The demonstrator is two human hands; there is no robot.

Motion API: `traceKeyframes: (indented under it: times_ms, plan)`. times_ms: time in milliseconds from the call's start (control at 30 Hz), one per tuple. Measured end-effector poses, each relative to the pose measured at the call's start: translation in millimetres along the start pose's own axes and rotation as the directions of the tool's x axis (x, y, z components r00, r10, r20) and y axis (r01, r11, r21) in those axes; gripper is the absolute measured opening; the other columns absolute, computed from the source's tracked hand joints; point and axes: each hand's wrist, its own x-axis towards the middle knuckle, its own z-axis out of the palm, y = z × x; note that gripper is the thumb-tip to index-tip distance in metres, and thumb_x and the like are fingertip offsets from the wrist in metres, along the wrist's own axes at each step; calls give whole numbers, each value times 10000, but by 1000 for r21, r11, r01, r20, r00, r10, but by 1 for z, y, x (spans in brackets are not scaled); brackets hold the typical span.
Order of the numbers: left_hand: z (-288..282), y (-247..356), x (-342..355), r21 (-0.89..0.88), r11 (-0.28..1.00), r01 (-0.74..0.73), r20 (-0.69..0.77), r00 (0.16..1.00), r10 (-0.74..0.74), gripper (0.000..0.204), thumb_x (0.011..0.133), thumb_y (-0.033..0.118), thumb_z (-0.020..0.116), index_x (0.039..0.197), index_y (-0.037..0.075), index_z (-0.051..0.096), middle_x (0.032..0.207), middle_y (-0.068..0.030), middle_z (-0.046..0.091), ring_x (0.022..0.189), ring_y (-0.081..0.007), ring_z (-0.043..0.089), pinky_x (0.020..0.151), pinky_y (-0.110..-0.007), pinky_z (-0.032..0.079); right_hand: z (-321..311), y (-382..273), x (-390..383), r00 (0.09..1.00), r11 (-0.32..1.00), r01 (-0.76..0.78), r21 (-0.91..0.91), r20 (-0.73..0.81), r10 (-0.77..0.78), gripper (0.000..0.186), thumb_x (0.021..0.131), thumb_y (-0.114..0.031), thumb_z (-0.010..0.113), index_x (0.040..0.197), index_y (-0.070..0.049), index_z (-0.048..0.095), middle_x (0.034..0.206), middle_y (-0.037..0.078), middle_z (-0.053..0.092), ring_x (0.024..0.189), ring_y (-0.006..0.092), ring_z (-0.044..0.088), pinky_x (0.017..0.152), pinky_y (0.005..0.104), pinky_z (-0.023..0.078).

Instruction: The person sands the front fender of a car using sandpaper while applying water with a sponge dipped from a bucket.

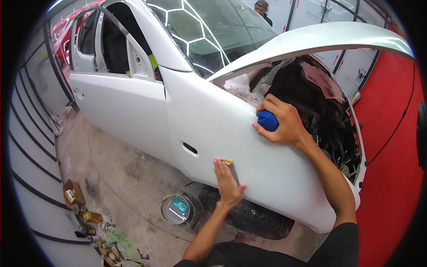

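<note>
My left hand (229,184) lies nearly flat on the side of a white car fender (209,111). Under its fingers is a folded piece of sandpaper (227,162), its yellowish corner and grey edge showing. Higher up, my right hand (284,120) curls around a blue sponge (267,120) at the fender's upper edge, beside the engine bay. A small oval slot (190,148) is cut in the fender left of my left hand. Part of the sandpaper is hidden by my palm.
The raised hood (320,38) arches over the open engine bay (293,89). Below the fender is a black-covered wheel (267,221), with a bucket of water (163,213) holding a teal block (179,204). Cans and boxes (92,216) line the left wall. A person (262,10) is at the back.
</note>
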Motion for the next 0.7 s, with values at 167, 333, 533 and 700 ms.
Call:
traceKeyframes:
  times_ms: [167, 333, 533, 700]
  plan:
    - [-45, -56, 101, 36, 989, 146, -301, 945, -128, 997, 1035, 700, 272, 1631, -59, 21, 1695, -315, 47, 1577, -476, 58, 1270, -572, 48, 1, -1, -2, 1000, 1000, -2, -2, 12, 2, 287, 787, -274, 816, 948, -90, 665, 945, 91, 616, 787, 335, 679, 703, 408, 558]
    - [-10, -17, 37, 44, 998, 51, -226, 973, -39, 1037, 1014, 736, 268, 1631, -48, -11, 1694, -319, -12, 1574, -484, 13, 1257, -589, 14, 2, 0, -2, 999, 1000, -14, -11, 29, 14, 301, 793, -313, 809, 963, -103, 676, 961, 81, 627, 798, 332, 697, 713, 418, 577]
    - [-23, -29, 67, 63, 996, 65, -200, 978, -51, 1075, 1003, 753, 292, 1621, -88, 33, 1691, -324, 46, 1576, -483, 45, 1256, -598, 40, 1, 1, -2, 1000, 1000, -7, -13, 28, 8, 299, 791, -311, 811, 960, -106, 674, 962, 83, 628, 798, 334, 697, 709, 421, 573]
    - [-48, -48, 123, 20, 992, 125, -335, 936, -111, 974, 1048, 671, 278, 1626, -76, 43, 1700, -305, 42, 1583, -458, 43, 1272, -570, 46, 2, 0, -3, 1000, 1000, -9, 0, -5, 9, 266, 781, -220, 816, 925, -69, 650, 923, 95, 604, 771, 333, 656, 696, 390, 539]
